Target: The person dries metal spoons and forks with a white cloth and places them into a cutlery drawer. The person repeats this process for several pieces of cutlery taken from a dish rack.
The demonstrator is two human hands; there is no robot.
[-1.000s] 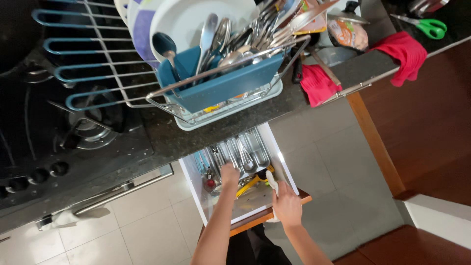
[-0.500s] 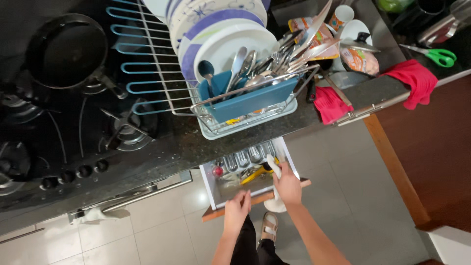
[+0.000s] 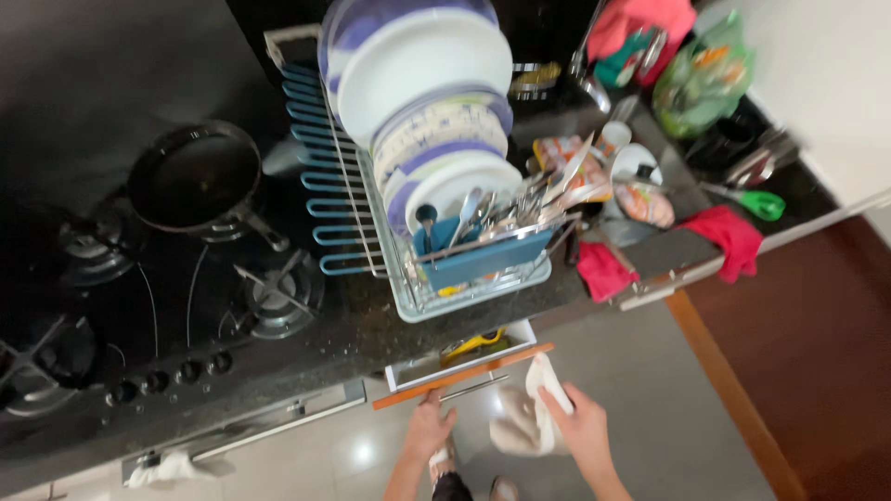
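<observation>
Head view: left hand point(image 3: 429, 429) presses flat on the nearly shut drawer point(image 3: 461, 364) under the table point(image 3: 306, 348), grip released, while right hand point(image 3: 583, 432) clenches a white cloth point(image 3: 531, 419) just beside it.

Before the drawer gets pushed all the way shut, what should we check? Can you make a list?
1. Left hand on the drawer front: ok.
2. Right hand holding the white cloth, away from the gap: ok.
3. Yellow thing lying below the drawer top: cannot tell.
4. Drawer nearly shut, narrow gap left: ok.
5. Dish rack sitting fully on the counter: ok.
</observation>
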